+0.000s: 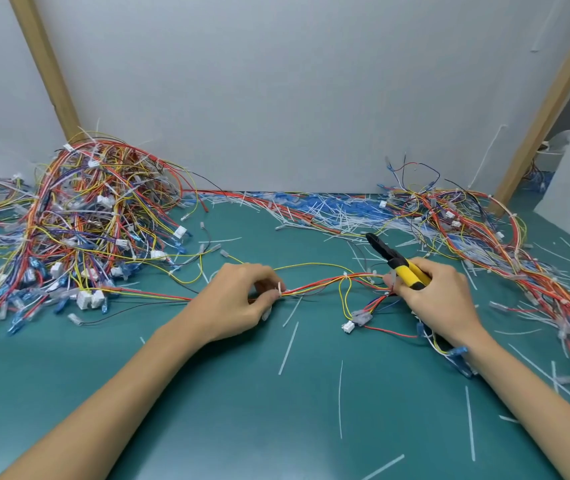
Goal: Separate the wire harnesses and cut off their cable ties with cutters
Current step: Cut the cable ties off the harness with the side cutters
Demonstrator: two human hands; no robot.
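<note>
Red, yellow and orange wires are being stretched as one thin wire harness (pixel 325 285) across the green mat (pixel 242 410), running between the two hands near the middle of the table. It is being bound by a white cable tie (pixel 279 288) at its left end, and a second tie (pixel 345 274) is being shown further right, where yellow loops are hanging down toward a small white connector (pixel 348 327).

A large tangled heap of harnesses (pixel 86 216) is being kept on the left, a looser pile (pixel 484 230) on the right, and cut tie offcuts (pixel 328 209) are lying scattered along the back wall and over the mat. Several wires from the left heap are being trailed under the left hand (pixel 238 299).

The harness is being pinched at the first tie by the left fingertips. The yellow-handled cutters (pixel 397 259) are being gripped in the right hand (pixel 439 296), black nose pointing up and away from the harness, whose right end is reaching the right thumb; whether it is pinched there cannot be told.
</note>
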